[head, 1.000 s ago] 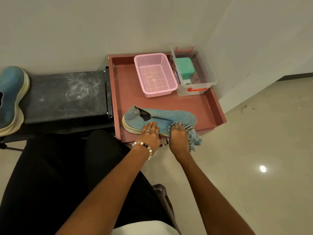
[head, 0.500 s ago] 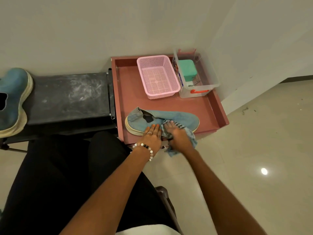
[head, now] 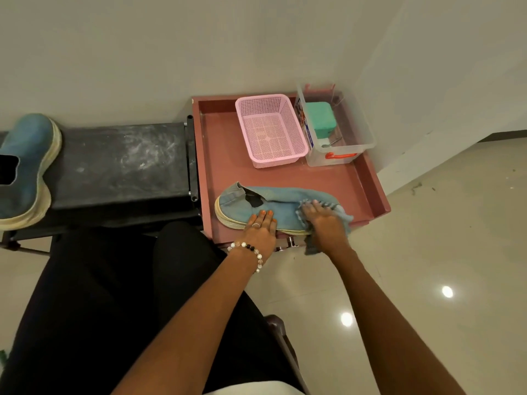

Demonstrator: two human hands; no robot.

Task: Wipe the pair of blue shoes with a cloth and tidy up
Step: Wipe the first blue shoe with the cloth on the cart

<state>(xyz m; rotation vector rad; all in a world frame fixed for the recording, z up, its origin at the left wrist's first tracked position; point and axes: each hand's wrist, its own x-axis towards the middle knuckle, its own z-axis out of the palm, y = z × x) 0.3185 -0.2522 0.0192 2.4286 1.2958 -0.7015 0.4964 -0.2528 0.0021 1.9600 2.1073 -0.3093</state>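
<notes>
The shoe [head: 273,208] lies long from 9 to 3 o'clock. Left hand [head: 261,230] presses it flat; right hand [head: 323,223] rubs the cloth [head: 340,216] near its 3 o'clock toe.

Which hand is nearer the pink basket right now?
Right. The right hand, pressing the cloth on the shoe's toe, sits almost directly below the pink basket; the left hand rests farther back at mid-shoe.
</notes>
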